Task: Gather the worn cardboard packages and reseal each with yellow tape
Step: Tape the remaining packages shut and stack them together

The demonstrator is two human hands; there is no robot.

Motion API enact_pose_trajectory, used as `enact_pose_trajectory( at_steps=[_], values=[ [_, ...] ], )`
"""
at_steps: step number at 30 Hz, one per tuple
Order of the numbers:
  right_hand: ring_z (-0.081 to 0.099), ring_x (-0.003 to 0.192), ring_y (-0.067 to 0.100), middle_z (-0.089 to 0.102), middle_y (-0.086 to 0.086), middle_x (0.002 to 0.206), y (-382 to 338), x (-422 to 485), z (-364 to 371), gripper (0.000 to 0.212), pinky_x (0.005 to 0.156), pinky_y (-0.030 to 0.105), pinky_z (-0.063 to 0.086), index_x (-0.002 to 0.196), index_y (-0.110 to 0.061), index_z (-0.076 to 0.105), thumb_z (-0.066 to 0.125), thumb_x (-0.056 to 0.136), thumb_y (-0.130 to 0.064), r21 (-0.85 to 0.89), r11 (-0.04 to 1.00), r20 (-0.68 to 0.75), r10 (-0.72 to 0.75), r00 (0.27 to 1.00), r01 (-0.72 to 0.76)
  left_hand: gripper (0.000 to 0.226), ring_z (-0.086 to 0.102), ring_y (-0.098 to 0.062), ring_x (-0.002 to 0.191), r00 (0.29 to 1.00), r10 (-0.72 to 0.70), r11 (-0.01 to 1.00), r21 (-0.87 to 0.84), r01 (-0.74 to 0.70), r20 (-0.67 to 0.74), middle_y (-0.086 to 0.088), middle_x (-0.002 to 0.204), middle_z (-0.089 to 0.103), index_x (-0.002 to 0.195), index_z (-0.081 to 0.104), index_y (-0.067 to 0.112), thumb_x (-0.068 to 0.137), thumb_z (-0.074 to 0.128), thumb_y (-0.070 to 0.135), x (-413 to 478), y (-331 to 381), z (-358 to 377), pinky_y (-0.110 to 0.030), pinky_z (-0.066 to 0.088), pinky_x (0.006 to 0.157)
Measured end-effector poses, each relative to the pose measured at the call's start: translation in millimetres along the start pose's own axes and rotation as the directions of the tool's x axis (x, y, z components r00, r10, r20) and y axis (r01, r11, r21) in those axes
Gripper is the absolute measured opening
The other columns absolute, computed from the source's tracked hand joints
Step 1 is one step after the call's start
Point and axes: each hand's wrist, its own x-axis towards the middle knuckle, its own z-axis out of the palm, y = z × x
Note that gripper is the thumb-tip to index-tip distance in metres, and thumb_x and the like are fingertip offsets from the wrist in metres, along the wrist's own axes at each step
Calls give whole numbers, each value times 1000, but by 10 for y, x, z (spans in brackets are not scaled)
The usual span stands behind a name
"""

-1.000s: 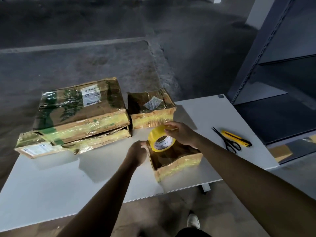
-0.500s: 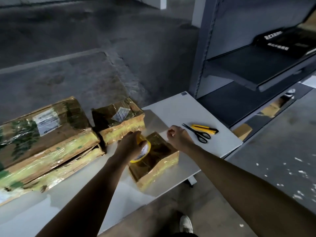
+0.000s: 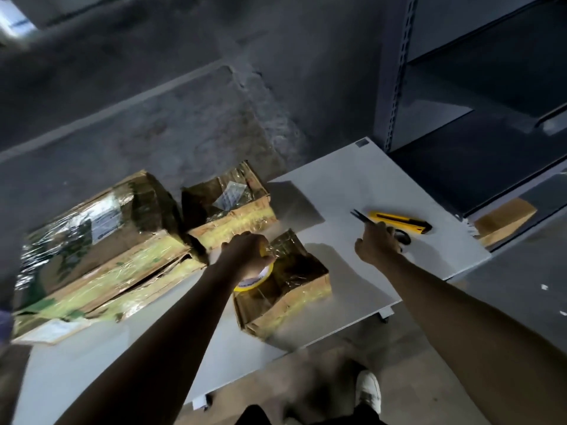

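Head view, left to right: a large worn package [image 3: 101, 237] sits stacked on a flatter one [image 3: 107, 297] at the left end of the white table [image 3: 352, 191], filling that side to the far edge. Just beside them, a small package [image 3: 228, 207] sits at the far edge. In front of it lies another small package [image 3: 283, 282], its near corner overhanging the table's front edge. The left hand [image 3: 247, 254] is closed over the yellow tape roll [image 3: 254, 279], pressing it on top of this package. To the right the tabletop is bare up to the right hand [image 3: 377, 243], whose fingers curl down onto the black scissors [image 3: 402, 236]; whether they have closed on them I cannot tell. A yellow utility knife [image 3: 400, 220] lies touching the scissors, near the right edge. A grey metal shelf [image 3: 478, 87] stands close beyond that corner.
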Motion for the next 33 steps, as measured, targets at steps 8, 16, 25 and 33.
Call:
enact_pose_trajectory(
  at_steps=[8,16,25,33],
  values=[
    [25,136,42,30,17,144,103,183,127,45,105,50,35,138,-3,39,50,97,-19,-55,998,25,3,1000,-2,50,49,-28,127,995,-81,997,1,81,51,-7,137,54,136,55,25,91,65,45,53,13,-26,-34,42,95],
    [37,127,37,35,17,138,40,123,201,43,103,43,38,132,-9,44,58,92,-11,-110,980,20,-167,986,168,62,45,-29,134,992,-91,995,-43,94,85,-7,147,48,142,47,24,89,68,46,92,-46,-19,-39,42,102],
    [40,125,39,37,22,135,44,90,260,40,99,49,46,131,-6,40,57,95,-9,-18,996,35,-87,996,88,72,52,-26,118,989,-146,984,-104,145,3,-12,132,51,125,57,11,75,74,60,9,-239,-10,-29,42,84],
    [52,122,39,50,25,130,0,-13,322,44,95,42,49,132,-4,41,62,94,-14,-108,989,39,-102,994,105,78,50,-37,127,987,-147,981,-120,153,59,-15,145,47,149,35,31,84,64,62,-63,-292,29,-44,49,97]
  ],
)
